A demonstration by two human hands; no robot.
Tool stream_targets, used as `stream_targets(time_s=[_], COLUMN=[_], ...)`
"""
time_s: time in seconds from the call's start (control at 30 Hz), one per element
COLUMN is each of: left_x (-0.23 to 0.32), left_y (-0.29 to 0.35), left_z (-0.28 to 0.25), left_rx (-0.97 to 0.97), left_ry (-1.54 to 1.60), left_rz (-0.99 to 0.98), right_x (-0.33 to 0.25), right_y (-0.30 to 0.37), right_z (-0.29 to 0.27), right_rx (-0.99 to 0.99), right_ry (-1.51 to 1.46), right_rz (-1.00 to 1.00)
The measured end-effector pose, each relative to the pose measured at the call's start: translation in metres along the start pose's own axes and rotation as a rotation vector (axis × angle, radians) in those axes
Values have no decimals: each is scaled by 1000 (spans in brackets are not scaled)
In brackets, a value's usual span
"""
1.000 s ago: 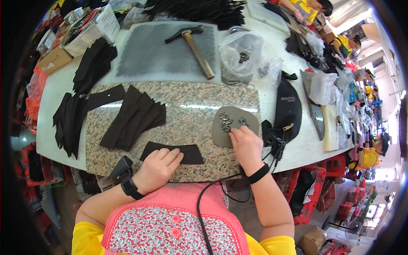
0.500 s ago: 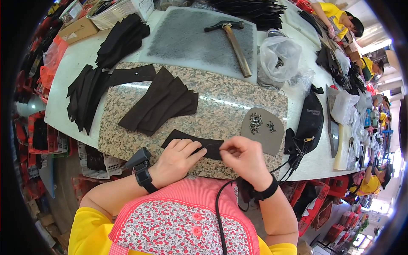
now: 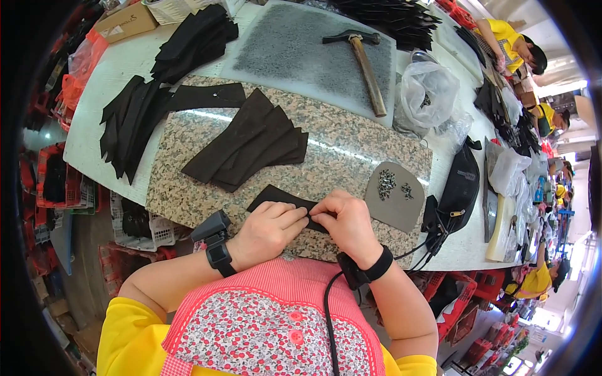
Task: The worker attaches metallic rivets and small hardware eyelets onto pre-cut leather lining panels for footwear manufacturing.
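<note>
A black curved fabric-like piece (image 3: 275, 195) lies on the speckled stone slab (image 3: 185, 199), close to my apron. My left hand (image 3: 268, 227) presses on it with fingers bent and held together, its thumb hidden. Right beside those fingertips, my right hand (image 3: 343, 220) pinches thumb and forefinger together at the piece's surface. Whatever is in that pinch is too small or hidden to make out. To the right, a grey rounded pad (image 3: 394, 210) carries two heaps of small metal bits (image 3: 387, 184). Beyond my hands, several similar dark pieces (image 3: 251, 141) lie fanned on the slab.
A wooden-handled hammer (image 3: 367, 72) rests on a translucent board (image 3: 295, 47) at the back. Beside it stands a clear plastic bag (image 3: 426, 94). A black pouch (image 3: 459, 188) with cords lies at the right. More black pieces (image 3: 194, 44) are stacked at the back left.
My right hand has moved left along the black piece, up to my left fingertips. My left fingers have drawn together. The whole view has shifted slightly.
</note>
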State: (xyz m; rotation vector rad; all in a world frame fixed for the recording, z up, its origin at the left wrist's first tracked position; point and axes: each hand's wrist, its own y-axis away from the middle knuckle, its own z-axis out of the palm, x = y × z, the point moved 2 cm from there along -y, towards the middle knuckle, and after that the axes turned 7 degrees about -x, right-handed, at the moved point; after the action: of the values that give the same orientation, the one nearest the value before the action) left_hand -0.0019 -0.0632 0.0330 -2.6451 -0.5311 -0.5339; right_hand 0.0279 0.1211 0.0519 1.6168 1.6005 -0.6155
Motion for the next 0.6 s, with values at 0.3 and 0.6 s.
stream_targets(time_s=[0.3, 0.6], left_x=[2, 6], left_y=[0, -3], left_z=[1, -10], left_rx=[-33, -134], left_ry=[-6, 93], left_rz=[-4, -81], right_x=[1, -2], right_y=[-3, -22], right_z=[-3, -4], right_rx=[-59, -222], right_ry=[31, 48], right_rz=[36, 198])
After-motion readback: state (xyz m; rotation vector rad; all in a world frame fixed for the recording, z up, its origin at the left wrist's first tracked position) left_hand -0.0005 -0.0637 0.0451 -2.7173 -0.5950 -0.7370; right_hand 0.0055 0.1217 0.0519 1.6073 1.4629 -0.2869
